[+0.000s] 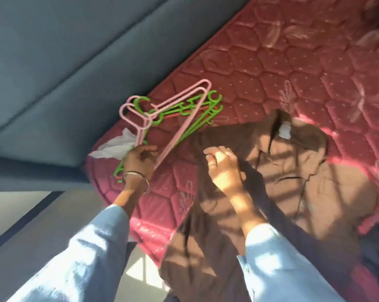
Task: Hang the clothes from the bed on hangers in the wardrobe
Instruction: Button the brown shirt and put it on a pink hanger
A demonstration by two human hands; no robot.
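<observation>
Now our left hand (140,159) grips a pink hanger (162,118) over green hangers (197,114) and a white cloth (116,147) — right hand (222,168) pinches the brown shirt (293,171) on the mattress (271,62).

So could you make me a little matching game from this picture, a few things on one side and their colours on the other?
Things:
1. shirt
2. mattress
3. hanger in the left hand
4. hangers lying under it

Colours:
A. green
B. pink
C. brown
D. dark red

Pairs: 1-C, 2-D, 3-B, 4-A
</observation>
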